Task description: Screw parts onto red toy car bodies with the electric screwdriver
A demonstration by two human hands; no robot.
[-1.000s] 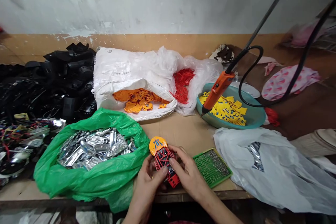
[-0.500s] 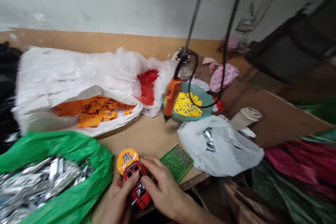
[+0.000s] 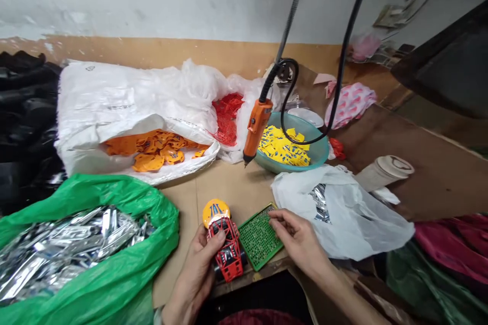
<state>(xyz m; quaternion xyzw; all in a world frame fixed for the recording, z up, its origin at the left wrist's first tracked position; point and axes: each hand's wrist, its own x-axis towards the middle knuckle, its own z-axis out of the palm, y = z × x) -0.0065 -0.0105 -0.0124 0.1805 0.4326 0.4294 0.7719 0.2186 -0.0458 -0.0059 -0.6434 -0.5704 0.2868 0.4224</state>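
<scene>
My left hand (image 3: 200, 259) is wrapped round a red toy vehicle (image 3: 229, 259) with a caged frame, its thumb lying on top. A round orange plate with blue lettering (image 3: 215, 210) sits at the toy's far end. My right hand (image 3: 293, 233) reaches over the right side of a green perforated tray (image 3: 256, 249) strewn with small metal pieces that look like screws. Its thumb and forefinger are pinched together at the tray; whatever is between them is too small to make out. An orange electric screwdriver (image 3: 258, 129) hangs tip down beyond both hands.
A green bag of shiny metallic parts (image 3: 160, 221) stands at left. Behind are a white sack of orange pieces (image 3: 95, 91), red parts (image 3: 227, 117) in plastic and a teal bowl of yellow pieces (image 3: 319, 152). A whitish plastic bag (image 3: 354, 213) and a lidded cup (image 3: 383, 172) lie right.
My right hand has left the toy and moved right to the green tray, fingers pinched. The left hand keeps the toy, now held more upright in view. The camera view has shifted.
</scene>
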